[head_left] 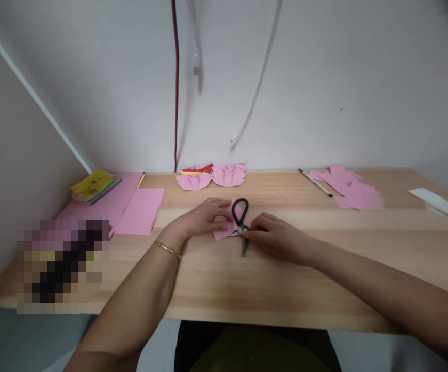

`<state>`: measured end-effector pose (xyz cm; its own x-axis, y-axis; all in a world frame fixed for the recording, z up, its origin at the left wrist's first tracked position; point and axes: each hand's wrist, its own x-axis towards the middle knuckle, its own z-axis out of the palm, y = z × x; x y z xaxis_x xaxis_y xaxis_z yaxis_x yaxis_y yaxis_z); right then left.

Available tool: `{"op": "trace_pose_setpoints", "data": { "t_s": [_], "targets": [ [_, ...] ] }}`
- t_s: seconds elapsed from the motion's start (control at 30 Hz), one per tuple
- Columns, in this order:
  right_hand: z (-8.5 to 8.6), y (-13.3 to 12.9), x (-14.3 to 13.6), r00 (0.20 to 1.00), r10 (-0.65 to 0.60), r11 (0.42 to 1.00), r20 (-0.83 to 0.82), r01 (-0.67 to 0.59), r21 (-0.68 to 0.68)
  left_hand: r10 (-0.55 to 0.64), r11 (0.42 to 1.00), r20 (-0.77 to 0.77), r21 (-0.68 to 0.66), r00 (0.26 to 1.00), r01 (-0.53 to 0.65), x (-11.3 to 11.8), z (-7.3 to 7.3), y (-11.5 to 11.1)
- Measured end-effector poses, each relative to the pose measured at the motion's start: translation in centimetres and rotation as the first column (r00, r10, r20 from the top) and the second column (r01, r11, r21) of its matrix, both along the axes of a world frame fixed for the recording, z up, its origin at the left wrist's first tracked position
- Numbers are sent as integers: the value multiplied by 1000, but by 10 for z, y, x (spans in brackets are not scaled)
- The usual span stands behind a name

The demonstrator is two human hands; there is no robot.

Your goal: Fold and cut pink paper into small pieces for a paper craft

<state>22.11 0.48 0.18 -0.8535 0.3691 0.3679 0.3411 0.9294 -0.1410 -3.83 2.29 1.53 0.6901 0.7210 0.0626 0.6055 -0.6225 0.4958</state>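
A small piece of pink paper (221, 232) lies in front of me at the middle of the table. My left hand (206, 218) rests on its left side, the thumb and curled fingers holding it against the wood. Black-handled scissors (240, 209) lie across the paper's right side, loops pointing away from me and the dark blades toward me. My right hand (276, 237) grips them near the pivot between thumb and bent fingers. Part of the paper is hidden under the scissors and my left fingers.
Pink paper cutouts (227, 175) stand near the wall. Pink sheets (141, 212) and a yellow packet (95, 186) lie at left. At right are a pen (315, 182), pink scraps (357, 191) and a white strip (438, 202). Cables (176, 93) hang along the wall.
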Motion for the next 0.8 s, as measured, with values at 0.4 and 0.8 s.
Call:
{"op": "trace_pose_setpoints", "data": {
  "t_s": [0.4, 0.8],
  "targets": [
    [5, -3, 0, 998, -47, 999, 51, 46, 24, -22, 1000, 9, 8, 1000, 22, -1, -2, 1],
    [8, -6, -3, 998, -42, 999, 53, 43, -23, -27, 1000, 21, -14, 999, 28, 1, 1, 1]
  ]
}}
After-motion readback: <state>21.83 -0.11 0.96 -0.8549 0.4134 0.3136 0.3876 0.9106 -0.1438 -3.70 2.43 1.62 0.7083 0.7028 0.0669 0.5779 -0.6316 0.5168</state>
